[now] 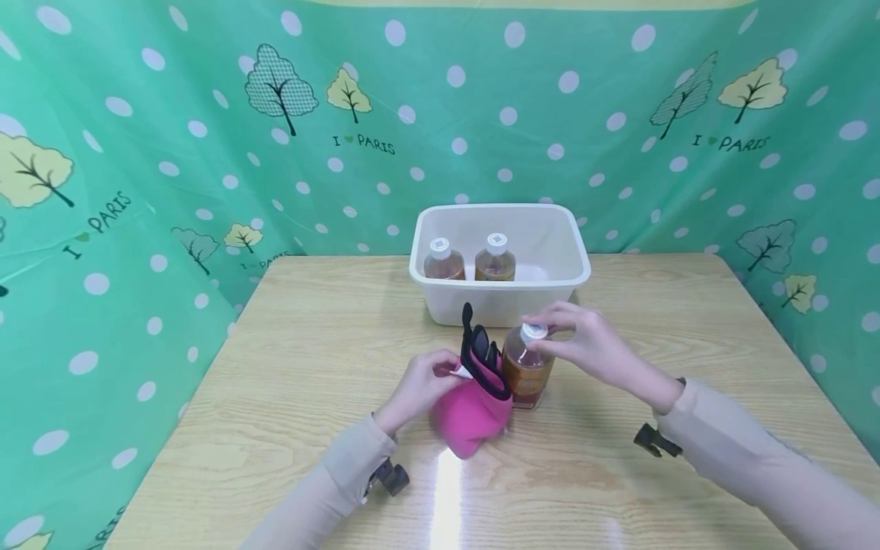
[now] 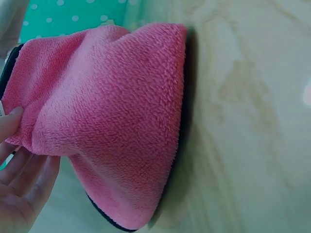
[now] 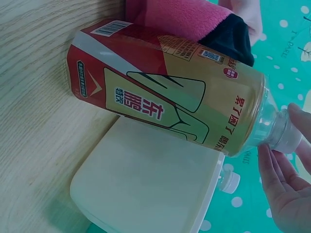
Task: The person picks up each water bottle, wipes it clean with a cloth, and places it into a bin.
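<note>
A pink plush cloth (image 1: 474, 416) with black edging, bunched and folded, is pinched by my left hand (image 1: 422, 382) near its upper edge. In the left wrist view the thumb lies on the pink pile (image 2: 112, 97), with the other fingers behind it. Beside the cloth stands a drink bottle (image 1: 525, 374), its red and gold label (image 3: 155, 92) facing the right wrist camera. My right hand (image 1: 584, 340) grips the bottle's white cap (image 3: 284, 131) between thumb and fingers. The cloth's dark edge overlaps the bottle's left side in the head view.
Just behind the bottle is a white plastic tub (image 1: 474, 302). Two capped bottles, one on the left (image 1: 443, 265) and one nearer the middle (image 1: 495, 265), stand inside it. A green dotted curtain (image 1: 385, 176) hangs around the wooden table (image 1: 309, 344).
</note>
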A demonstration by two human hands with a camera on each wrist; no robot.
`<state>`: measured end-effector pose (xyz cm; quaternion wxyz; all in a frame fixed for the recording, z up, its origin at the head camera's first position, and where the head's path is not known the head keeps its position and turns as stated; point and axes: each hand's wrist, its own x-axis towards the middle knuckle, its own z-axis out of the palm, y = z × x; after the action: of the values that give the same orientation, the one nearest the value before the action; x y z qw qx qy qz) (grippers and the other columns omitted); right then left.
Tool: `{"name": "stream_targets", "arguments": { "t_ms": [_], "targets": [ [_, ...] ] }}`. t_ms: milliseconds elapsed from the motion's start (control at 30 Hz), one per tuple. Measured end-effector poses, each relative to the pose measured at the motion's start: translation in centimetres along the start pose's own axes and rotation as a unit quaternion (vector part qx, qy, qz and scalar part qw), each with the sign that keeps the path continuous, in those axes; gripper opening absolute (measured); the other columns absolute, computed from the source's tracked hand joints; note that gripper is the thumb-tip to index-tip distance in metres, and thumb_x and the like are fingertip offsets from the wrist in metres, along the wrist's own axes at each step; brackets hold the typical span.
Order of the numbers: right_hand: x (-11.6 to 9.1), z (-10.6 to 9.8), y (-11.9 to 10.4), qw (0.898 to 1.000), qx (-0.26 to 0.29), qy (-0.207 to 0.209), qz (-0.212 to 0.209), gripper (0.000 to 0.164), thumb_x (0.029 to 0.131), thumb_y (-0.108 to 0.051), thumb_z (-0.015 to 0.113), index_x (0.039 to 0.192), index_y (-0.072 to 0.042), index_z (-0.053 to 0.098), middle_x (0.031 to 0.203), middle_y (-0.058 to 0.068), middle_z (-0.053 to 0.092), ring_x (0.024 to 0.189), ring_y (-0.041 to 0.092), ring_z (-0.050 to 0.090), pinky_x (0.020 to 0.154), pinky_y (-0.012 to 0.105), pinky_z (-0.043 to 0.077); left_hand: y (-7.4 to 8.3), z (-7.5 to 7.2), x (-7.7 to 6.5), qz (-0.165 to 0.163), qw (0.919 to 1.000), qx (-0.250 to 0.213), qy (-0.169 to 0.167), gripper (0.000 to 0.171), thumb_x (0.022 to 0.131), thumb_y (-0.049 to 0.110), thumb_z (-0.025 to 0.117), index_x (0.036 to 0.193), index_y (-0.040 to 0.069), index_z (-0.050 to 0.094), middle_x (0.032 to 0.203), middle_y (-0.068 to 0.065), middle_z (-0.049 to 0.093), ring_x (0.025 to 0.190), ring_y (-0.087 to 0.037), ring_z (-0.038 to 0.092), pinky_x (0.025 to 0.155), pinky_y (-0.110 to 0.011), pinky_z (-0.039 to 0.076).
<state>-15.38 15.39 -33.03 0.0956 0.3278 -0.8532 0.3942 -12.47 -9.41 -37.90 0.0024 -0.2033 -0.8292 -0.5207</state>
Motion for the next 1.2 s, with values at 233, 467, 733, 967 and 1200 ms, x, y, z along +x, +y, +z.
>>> {"name": "stream_targets", "arguments": {
  "t_ms": [233, 467, 733, 967, 1200],
  "targets": [
    [-0.1, 0.2, 0.1, 1.0, -0.001, 0.01, -0.005, 0.029, 0.069, -0.006, 0.072, 0.097, -0.002, 0.067, 0.089, 0.003, 0.063, 0.078, 0.012, 0.057, 0.06, 0.023, 0.052, 1.0, -0.5, 0.5, 0.02, 0.9997, -0.009, 0.003, 0.014, 0.072, -0.01, 0.061, 0.086, -0.011, 0.06, 0.085, -0.022, 0.062, 0.079, -0.032, 0.061, 0.071, -0.025, 0.052],
    [-0.2, 0.2, 0.2, 1.0, -0.004, 0.016, -0.01, 0.03, 0.069, -0.006, 0.073, 0.098, -0.003, 0.067, 0.089, 0.002, 0.063, 0.078, 0.012, 0.057, 0.059, 0.019, 0.05, 1.5, -0.8, 1.4, 0.045, 0.9988, 0.002, 0.019, 0.012, 0.072, -0.011, 0.061, 0.084, -0.01, 0.061, 0.083, -0.02, 0.063, 0.077, -0.029, 0.061, 0.07, -0.027, 0.052],
    [-0.1, 0.4, 0.2, 0.999, -0.021, 0.025, -0.03, 0.031, 0.067, -0.005, 0.073, 0.098, -0.001, 0.066, 0.088, 0.004, 0.063, 0.076, 0.012, 0.058, 0.057, 0.02, 0.051, -0.3, -0.2, 2.8, 0.067, 0.9975, -0.009, 0.018, 0.014, 0.074, -0.007, 0.062, 0.088, -0.003, 0.064, 0.087, -0.013, 0.064, 0.082, -0.022, 0.061, 0.073, -0.022, 0.051],
    [-0.3, 0.2, 0.1, 0.999, -0.031, 0.007, -0.037, 0.033, 0.069, -0.002, 0.071, 0.102, 0.001, 0.064, 0.091, 0.008, 0.062, 0.077, 0.015, 0.058, 0.057, 0.017, 0.051, -0.1, 0.2, 3.2, 0.086, 0.9959, -0.021, 0.018, 0.016, 0.074, -0.004, 0.063, 0.09, -0.005, 0.064, 0.089, -0.015, 0.065, 0.077, -0.022, 0.062, 0.069, -0.021, 0.052],
    [-0.3, 0.0, 0.0, 0.999, -0.02, -0.003, -0.03, 0.035, 0.07, 0.001, 0.069, 0.104, 0.0, 0.063, 0.094, 0.009, 0.061, 0.08, 0.017, 0.059, 0.059, 0.017, 0.051, 0.1, 0.9, 3.4, 0.084, 0.9962, -0.023, 0.009, 0.017, 0.075, -0.003, 0.064, 0.092, -0.003, 0.065, 0.088, -0.014, 0.065, 0.077, -0.021, 0.062, 0.068, -0.02, 0.052]
  ]
}}
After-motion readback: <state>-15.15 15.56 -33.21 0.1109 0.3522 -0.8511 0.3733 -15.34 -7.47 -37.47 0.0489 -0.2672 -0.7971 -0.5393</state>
